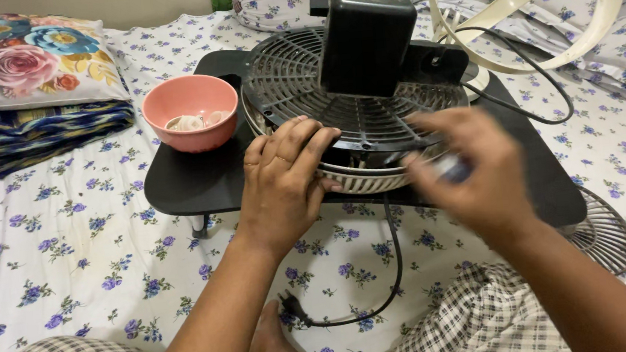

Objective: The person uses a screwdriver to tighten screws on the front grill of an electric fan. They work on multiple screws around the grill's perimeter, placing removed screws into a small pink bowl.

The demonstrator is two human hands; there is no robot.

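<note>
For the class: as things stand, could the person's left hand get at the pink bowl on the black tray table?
Probably yes. The left hand rests on the fan grille's rim, and the pink bowl sits just beside it with bare tray table between them.

A bed [70,242] in a floral sheet carries a low black bench [193,183], with a pillow [23,54] at the far left corner and a grille [605,237] lying at right. On the bench sit a pink bowl [190,111] and, just beside it, a fan [356,104] lying face down.
</note>
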